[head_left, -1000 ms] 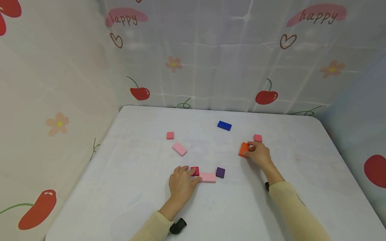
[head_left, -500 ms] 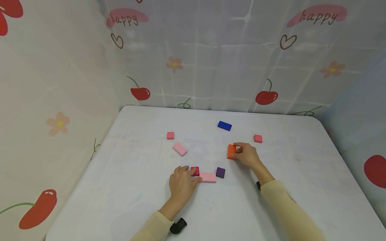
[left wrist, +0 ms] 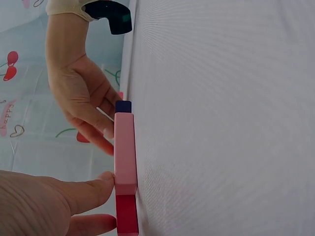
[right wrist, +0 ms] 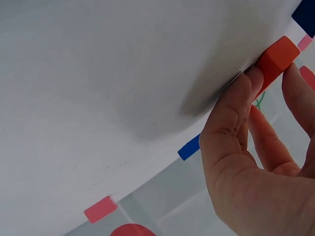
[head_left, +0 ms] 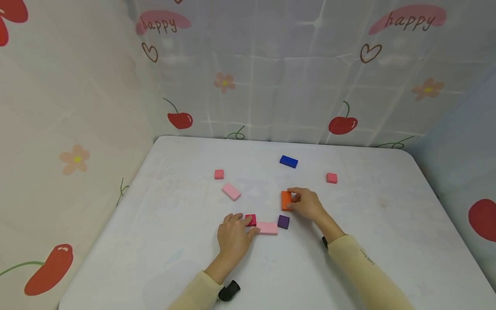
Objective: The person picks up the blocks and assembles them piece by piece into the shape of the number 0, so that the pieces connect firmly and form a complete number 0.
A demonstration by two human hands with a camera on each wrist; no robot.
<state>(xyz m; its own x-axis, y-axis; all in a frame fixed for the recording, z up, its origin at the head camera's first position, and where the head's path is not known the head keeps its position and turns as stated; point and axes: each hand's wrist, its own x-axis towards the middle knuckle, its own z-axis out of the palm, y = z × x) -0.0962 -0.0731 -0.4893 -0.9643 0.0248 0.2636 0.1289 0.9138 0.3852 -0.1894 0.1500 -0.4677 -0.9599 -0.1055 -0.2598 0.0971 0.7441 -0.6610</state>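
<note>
My right hand [head_left: 308,204] pinches an orange rectangular block [head_left: 286,201] between thumb and fingers, just behind a dark purple cube [head_left: 283,221]. In the right wrist view the orange block [right wrist: 279,59] shows its end past the fingertips. My left hand [head_left: 234,237] rests by a crimson cube [head_left: 251,218] and a light pink rectangular block [head_left: 267,228], which lie side by side with the purple cube at the pink block's right end. In the left wrist view, fairly straight fingers touch the pink block [left wrist: 125,152] and the crimson block [left wrist: 127,215].
A blue block [head_left: 288,161] lies at the back of the white table [head_left: 186,241]. Coral cubes sit at the back left [head_left: 218,174] and back right [head_left: 331,178]. Another light pink block [head_left: 231,192] lies angled left of centre. Printed curtains surround the table.
My right hand has carried the orange block leftward and slightly nearer, from beside the right coral cube to behind the purple cube. The left hand stays in place.
</note>
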